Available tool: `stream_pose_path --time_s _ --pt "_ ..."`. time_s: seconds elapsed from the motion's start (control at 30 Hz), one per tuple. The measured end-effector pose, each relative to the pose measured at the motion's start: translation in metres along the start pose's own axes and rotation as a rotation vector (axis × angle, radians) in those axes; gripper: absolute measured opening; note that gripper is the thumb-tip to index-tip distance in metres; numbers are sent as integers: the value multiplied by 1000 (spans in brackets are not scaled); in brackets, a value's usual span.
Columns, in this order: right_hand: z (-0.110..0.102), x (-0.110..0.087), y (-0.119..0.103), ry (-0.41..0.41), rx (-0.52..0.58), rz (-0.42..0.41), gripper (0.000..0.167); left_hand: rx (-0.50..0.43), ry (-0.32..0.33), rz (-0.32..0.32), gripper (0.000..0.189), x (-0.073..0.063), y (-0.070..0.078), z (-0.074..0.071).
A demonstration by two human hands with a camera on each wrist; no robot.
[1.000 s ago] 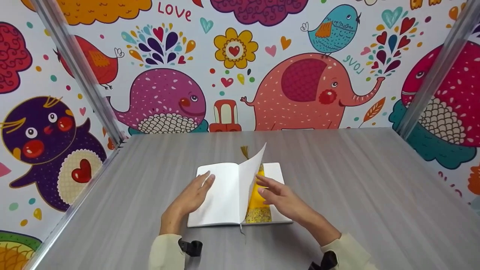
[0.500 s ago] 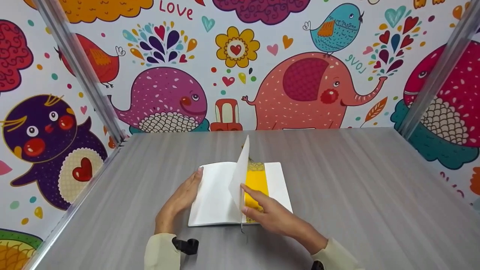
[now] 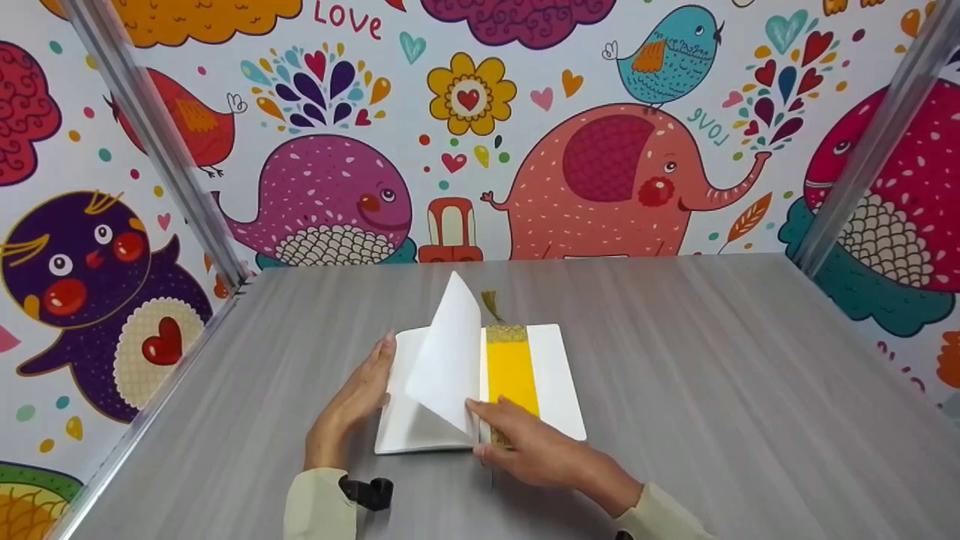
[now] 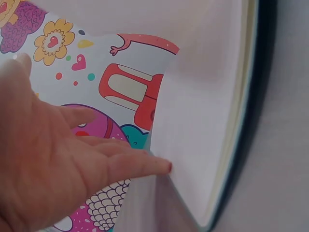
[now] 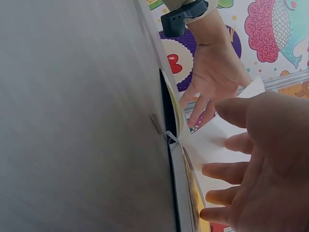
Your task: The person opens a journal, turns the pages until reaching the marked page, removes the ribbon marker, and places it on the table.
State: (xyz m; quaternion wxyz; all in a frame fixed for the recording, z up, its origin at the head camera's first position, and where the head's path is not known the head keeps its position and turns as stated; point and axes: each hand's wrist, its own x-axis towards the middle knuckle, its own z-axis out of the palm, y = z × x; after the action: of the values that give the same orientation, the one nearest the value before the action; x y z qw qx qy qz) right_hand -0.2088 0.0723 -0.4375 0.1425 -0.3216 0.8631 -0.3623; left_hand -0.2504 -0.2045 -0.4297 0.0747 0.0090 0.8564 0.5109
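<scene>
An open notebook (image 3: pixel 559 382) with blank white pages lies on the table. One lifted page (image 3: pixel 450 345) leans over the left half, its far corner in the air. On the right half, along the gutter, lies a yellow bookmark (image 3: pixel 512 371) with glittery ends and a tassel (image 3: pixel 490 304) past the far edge. My left hand (image 3: pixel 356 397) is at the notebook's left edge, a fingertip right at the page edge in the left wrist view. My right hand (image 3: pixel 544 450), fingers extended, is over the bookmark's near end, fingertips by the lifted page's base.
The grey wood-grain table (image 3: pixel 712 375) extends around the notebook. Behind it stands a cartoon-printed wall (image 3: pixel 450 172) with metal posts (image 3: pixel 862 142) at the corners. A thin ribbon (image 5: pixel 171 137) hangs from the notebook's near spine in the right wrist view.
The lifted page has swung from the right over to the left, uncovering the bookmark. My right hand has moved left and nearer the front; my left hand has slid off the left page to its edge.
</scene>
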Motion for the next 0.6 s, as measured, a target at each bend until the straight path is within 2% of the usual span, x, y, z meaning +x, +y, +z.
stream_pose_path --time_s 0.3,0.6 --pt "5 -3 0 -45 -94 33 61 -17 7 61 73 1 -3 -3" --pt "8 -3 1 -82 -174 31 57 90 33 7 79 2 0 -4"
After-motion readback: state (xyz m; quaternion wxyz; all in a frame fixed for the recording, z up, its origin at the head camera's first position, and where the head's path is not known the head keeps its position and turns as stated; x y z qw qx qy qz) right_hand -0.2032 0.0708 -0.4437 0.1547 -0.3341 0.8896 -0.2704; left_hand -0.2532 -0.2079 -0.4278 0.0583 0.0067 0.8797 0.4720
